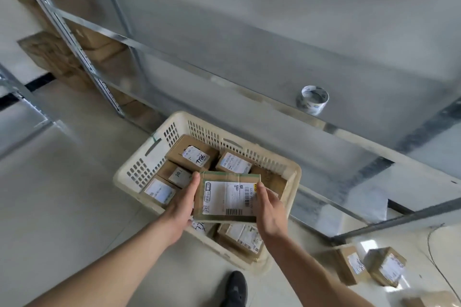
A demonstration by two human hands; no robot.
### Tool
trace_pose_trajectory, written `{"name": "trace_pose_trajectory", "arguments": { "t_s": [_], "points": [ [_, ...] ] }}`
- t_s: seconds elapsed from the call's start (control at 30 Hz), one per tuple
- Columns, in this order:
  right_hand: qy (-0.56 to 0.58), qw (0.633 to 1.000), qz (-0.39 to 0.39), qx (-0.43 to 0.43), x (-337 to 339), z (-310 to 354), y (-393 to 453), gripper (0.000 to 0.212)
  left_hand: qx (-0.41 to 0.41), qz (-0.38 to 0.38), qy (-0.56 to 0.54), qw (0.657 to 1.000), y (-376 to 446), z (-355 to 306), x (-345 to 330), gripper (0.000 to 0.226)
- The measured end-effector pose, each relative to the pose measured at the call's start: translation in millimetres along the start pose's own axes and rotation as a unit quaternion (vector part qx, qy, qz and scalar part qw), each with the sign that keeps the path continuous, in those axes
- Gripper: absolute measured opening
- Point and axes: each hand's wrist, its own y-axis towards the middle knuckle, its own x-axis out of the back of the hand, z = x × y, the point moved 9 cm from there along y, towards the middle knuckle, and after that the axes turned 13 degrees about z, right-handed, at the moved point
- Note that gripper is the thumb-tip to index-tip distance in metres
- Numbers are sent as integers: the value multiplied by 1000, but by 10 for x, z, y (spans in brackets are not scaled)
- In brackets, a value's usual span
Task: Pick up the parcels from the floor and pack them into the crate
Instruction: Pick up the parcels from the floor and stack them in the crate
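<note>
Holding a taped parcel (pixel 227 197) over the crate (pixel 139 169), label up. Head view only: left hand (pixel 180 209) presses the parcel's left side with fingers fairly straight, thumb hidden; right hand (pixel 270 209) clasps the right side, fingers curled over the edge. Parcel is clear of the floor, above the crate's middle and near rim. Crate is cream plastic, slotted walls, on the floor against the lower rail of a metal rack (pixel 224 77). Packed parcels (pixel 192 154) fill the far and left part of the crate, more lie along the near right side. Loose parcels (pixel 385 265) sit on the floor off the crate's near right corner. Tape roll (pixel 313 99) on the rack shelf beyond the far rim. Shoe (pixel 235 288) near the crate's near corner.

Step, as judged: placing, parcel about to go in. Next move calls for lowering it flat onto a free spot or atop the packed layer, releasing, then reaching right for the floor parcels.
</note>
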Motion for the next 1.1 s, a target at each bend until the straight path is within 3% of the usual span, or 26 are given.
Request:
{"name": "trace_pose_trajectory", "arguments": {
  "t_s": [0.1,0.2,0.33,0.43,0.63,0.7,0.83,0.9,1.0,1.1],
  "points": [
    [-5,1000,18,-5,-167,165,370,47,-3,-8,-8,1000,250,-223,248,79],
    [-6,999,40,-9,-333,291,715,54,2,-31,-21,999,450,-391,460,68],
    [-9,999,31,-27,-487,384,1072,52,29,-31,-21,999,766,-490,708,83],
    [-5,999,25,-42,-633,424,1313,48,29,-21,-29,999,1017,-580,894,73],
    [5,997,-6,-75,-1059,440,1743,79,76,20,-15,997,1622,-640,1400,62],
    [15,996,-22,-89,-1213,406,1886,79,86,36,-4,996,1818,-677,1589,70],
    [37,992,-46,-116,-1474,320,2220,65,115,65,26,991,2255,-710,1906,112],
    [47,989,-53,-129,-1573,231,2420,66,122,66,37,990,2520,-725,2037,116],
    [53,989,-53,-130,-1688,128,2736,62,126,60,47,989,2886,-751,2157,101],
    [61,987,-68,-133,-1754,-4,3030,93,126,63,50,989,3241,-673,2214,76]
  ]
}}
